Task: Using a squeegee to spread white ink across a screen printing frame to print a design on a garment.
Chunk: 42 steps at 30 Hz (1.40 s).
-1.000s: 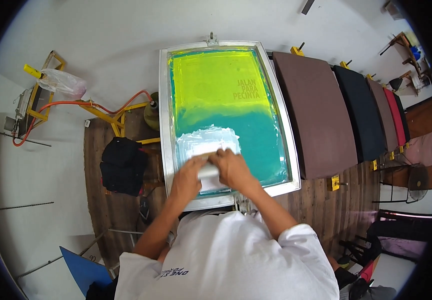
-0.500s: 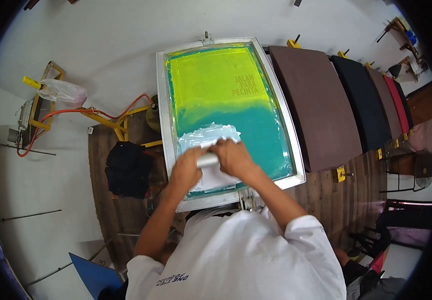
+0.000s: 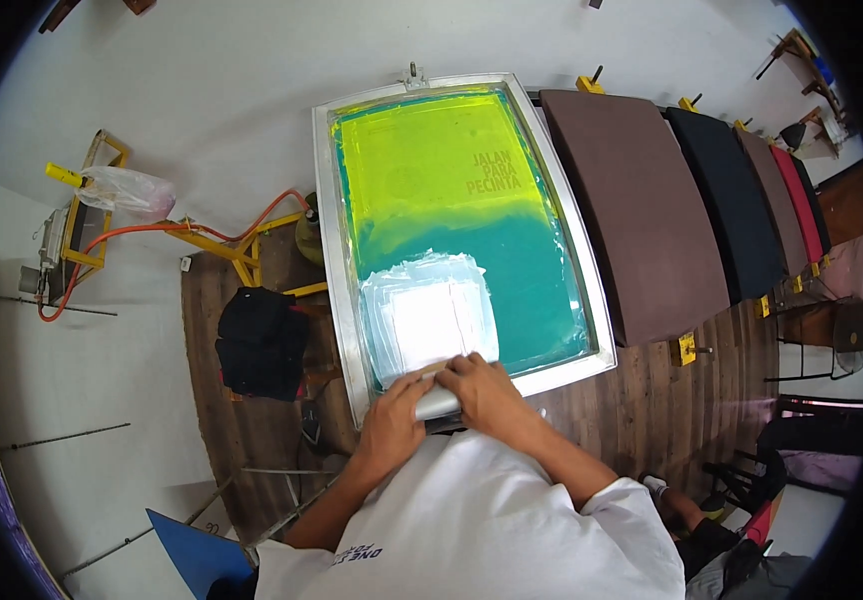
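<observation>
A silver-handled squeegee [image 3: 438, 402] lies crosswise at the near end of a silk-screen frame [image 3: 577, 220]. My left hand [image 3: 393, 422] is closed on its left part, and my right hand [image 3: 490, 398] grips the right part, its fingers over the top edge. Beyond the squeegee a block of white ink [image 3: 442, 312] covers the lower left of the mesh, ragged along its far edge. The mesh [image 3: 532, 300] is teal in its near half and yellow-green in its far half, with small lettering there. The squeegee's lower edge is hidden by my hands.
Right of the frame stand a brown padded board [image 3: 642, 210] and a black one [image 3: 727, 200], with more beyond. Leftward, an orange hose [image 3: 152, 228] runs over a yellow metal stand [image 3: 242, 255]. Folded black cloth [image 3: 264, 342] lies near the frame's left side.
Both hands have drawn the squeegee toward my body, from the middle of the white ink to the frame's near end. A smoother white patch now shows where they were.
</observation>
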Each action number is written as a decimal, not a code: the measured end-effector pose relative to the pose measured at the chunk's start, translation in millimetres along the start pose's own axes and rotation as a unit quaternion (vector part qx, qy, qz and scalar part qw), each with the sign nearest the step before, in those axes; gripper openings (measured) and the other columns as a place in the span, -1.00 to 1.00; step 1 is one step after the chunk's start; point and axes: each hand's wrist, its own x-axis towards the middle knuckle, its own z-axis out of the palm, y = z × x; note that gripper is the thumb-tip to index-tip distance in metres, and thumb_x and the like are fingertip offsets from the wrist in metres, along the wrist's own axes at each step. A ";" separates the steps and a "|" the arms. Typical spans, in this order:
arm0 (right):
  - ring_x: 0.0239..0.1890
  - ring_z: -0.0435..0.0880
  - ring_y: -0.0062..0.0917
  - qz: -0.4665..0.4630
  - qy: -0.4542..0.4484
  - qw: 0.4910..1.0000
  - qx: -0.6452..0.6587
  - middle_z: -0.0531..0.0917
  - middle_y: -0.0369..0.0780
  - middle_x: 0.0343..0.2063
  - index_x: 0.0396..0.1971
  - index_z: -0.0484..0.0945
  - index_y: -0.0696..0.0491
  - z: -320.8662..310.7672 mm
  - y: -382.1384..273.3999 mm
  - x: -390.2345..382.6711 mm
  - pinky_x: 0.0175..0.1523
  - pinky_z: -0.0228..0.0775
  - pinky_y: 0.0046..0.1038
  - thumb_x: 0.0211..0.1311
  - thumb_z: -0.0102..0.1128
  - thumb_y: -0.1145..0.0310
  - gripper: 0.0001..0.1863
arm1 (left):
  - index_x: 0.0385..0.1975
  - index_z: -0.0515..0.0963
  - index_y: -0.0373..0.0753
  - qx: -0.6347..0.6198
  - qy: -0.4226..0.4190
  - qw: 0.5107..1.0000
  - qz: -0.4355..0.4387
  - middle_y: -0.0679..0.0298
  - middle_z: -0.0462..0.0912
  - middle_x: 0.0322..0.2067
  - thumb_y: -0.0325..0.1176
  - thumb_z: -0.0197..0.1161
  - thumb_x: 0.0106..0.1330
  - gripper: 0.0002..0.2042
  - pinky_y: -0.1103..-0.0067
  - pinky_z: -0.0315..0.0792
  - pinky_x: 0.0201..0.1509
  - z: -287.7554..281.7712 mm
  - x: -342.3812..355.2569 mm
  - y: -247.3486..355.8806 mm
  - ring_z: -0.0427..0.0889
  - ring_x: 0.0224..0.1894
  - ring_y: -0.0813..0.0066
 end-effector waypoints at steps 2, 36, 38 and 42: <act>-0.06 0.59 -0.18 0.006 -0.010 1.000 -0.006 0.63 -0.17 -0.15 -0.10 0.61 0.01 -15.3 4.3 20.1 -0.07 0.51 -0.14 -0.17 0.32 0.55 -0.52 | 0.07 0.55 -0.31 0.026 0.040 0.997 0.057 -0.04 0.57 0.09 -0.69 0.18 -0.03 -0.46 0.32 0.47 0.20 -6.9 21.7 -9.7 0.59 0.09 -0.01; -0.14 0.66 -0.19 0.021 0.046 0.997 -0.050 0.66 -0.15 -0.27 -0.27 0.65 0.04 -39.3 27.5 95.9 -0.10 0.56 -0.15 -0.10 0.32 0.54 -0.71 | -0.09 0.62 -0.33 -0.009 0.118 0.991 0.064 -0.05 0.67 -0.15 -0.70 0.16 0.01 -0.60 0.29 0.52 0.03 -26.5 98.0 -22.0 0.64 -0.08 -0.06; -0.05 0.59 -0.20 0.024 0.052 0.997 -0.045 0.60 -0.17 -0.18 -0.20 0.59 0.03 -24.0 33.7 96.8 -0.07 0.54 -0.14 -0.11 0.32 0.56 -0.63 | -0.04 0.58 -0.35 -0.009 0.134 0.988 0.078 -0.06 0.64 -0.04 -0.77 0.12 -0.08 -0.50 0.34 0.47 0.17 -22.3 105.0 -29.7 0.61 0.05 -0.02; -0.02 0.54 -0.17 -0.014 0.122 0.992 -0.038 0.52 -0.13 -0.08 -0.14 0.50 0.08 9.0 24.8 44.3 -0.15 0.52 -0.15 -0.12 0.24 0.60 -0.58 | 0.04 0.54 -0.32 0.071 0.158 0.977 0.125 0.01 0.52 0.08 -0.76 0.25 -0.11 -0.43 0.27 0.51 0.10 10.4 55.3 -28.4 0.56 0.08 -0.05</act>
